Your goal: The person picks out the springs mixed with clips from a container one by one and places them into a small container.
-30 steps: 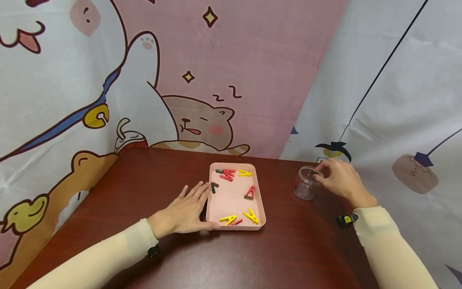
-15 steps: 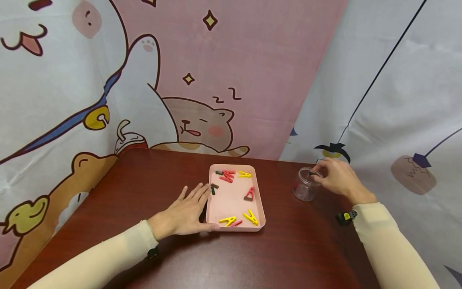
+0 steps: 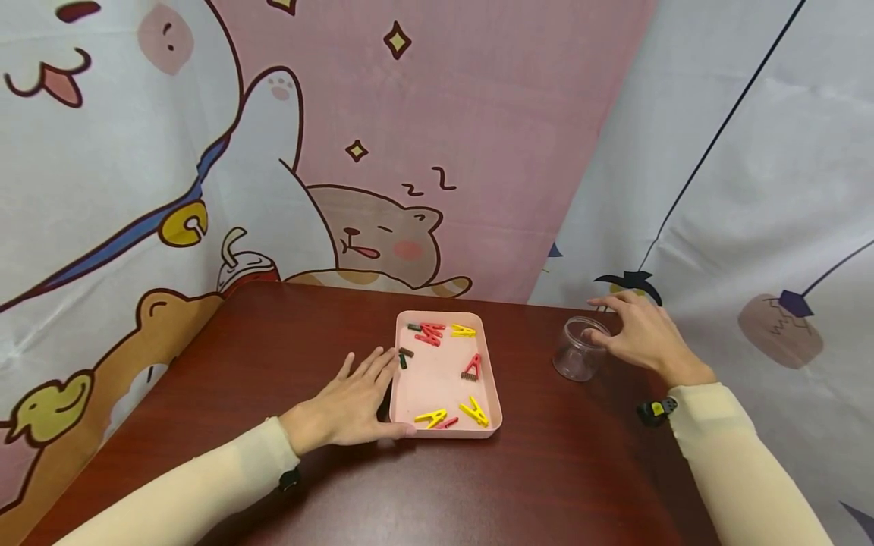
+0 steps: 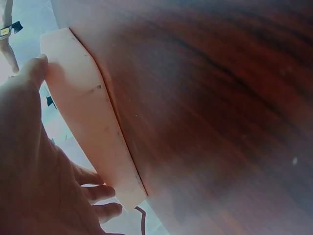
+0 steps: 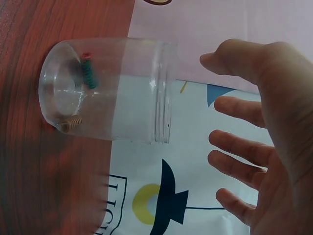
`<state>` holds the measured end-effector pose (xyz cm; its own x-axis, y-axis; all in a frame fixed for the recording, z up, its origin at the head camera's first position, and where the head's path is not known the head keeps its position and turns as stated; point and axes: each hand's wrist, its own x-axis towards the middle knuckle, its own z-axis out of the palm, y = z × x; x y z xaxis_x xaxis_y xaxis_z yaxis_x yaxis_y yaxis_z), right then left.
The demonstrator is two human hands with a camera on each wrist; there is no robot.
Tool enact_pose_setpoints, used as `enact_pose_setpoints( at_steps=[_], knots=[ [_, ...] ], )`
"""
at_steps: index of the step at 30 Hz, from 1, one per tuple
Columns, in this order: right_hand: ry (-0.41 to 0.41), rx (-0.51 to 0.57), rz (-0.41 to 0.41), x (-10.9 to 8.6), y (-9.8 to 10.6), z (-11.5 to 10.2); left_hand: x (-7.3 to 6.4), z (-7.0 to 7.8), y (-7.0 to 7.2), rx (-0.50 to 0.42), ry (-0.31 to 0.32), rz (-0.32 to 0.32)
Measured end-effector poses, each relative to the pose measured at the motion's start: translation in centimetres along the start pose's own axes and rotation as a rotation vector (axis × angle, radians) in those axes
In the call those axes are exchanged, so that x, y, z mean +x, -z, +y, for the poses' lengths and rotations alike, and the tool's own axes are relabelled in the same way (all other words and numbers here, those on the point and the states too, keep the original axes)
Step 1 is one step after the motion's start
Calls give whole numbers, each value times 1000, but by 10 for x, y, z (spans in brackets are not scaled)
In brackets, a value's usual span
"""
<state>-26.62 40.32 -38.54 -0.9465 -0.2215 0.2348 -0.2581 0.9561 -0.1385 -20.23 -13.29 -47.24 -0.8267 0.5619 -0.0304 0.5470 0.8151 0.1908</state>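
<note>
My left hand [image 3: 348, 402] lies along the left side of the pink tray [image 3: 447, 434], its fingers extended against the rim and its thumb at the near corner. In the left wrist view, the thumb and fingertips touch the tray's side wall. Over the mouth of a clear plastic jar [image 3: 577, 356], my right hand [image 3: 638, 334] has its thumb and fingers spread, with nothing between them. Inside the jar, the right wrist view shows a dark green spring [image 5: 88, 73] with a red bit at one end, and a copper-coloured spring [image 5: 71, 124].
Inside the tray are red clothespins [image 3: 430, 334], yellow clothespins [image 3: 474, 412], and small dark green and brown springs [image 3: 469, 376]. A brown wooden table [image 3: 532, 485] carries tray and jar. Printed cloth [image 3: 505, 152] hangs behind it and to the sides.
My right thumb and fingers, which pinched a small dark green spring at the jar's mouth, have spread apart and let it go. My left hand has stayed at the tray.
</note>
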Motion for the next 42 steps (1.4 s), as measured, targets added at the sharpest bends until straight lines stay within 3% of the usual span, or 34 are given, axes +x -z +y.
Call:
enact_pose_setpoints(
  at_steps=[21, 42],
  knots=[
    [28, 17, 27, -1, -10, -8, 2, 0, -2, -4, 5, -11],
    [133, 94, 137, 4, -28, -48, 4, -2, 1, 20, -22, 4]
  ],
)
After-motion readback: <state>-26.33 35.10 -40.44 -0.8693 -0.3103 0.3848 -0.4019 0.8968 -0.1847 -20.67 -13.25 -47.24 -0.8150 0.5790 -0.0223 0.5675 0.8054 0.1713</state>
